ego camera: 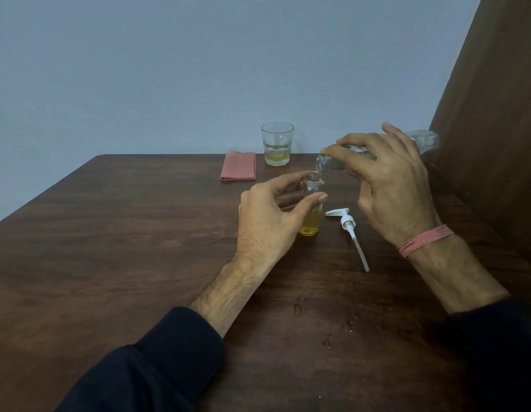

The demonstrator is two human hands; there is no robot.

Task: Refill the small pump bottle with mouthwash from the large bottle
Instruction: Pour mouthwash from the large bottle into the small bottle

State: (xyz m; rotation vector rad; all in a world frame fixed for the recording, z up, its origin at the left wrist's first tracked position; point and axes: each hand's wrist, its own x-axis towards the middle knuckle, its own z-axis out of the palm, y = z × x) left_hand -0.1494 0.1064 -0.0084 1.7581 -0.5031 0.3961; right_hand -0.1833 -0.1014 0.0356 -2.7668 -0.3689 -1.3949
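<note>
The small clear pump bottle (312,215) stands upright on the wooden table (124,248), its neck uncapped and yellow liquid filling its lower part. My left hand (267,215) curls around its left side, thumb and fingers on the bottle. My right hand (389,185) grips the large clear bottle (424,141), which is tipped nearly flat with its mouth just above the small bottle's neck. The large bottle looks almost drained. The white pump head (346,221) with its long tube lies on the table to the right of the small bottle.
A drinking glass (277,144) with a little yellow liquid stands at the table's far edge, beside a folded pink cloth (239,166). Some drops of liquid (298,309) lie on the table near me. A brown panel (496,129) rises at the right.
</note>
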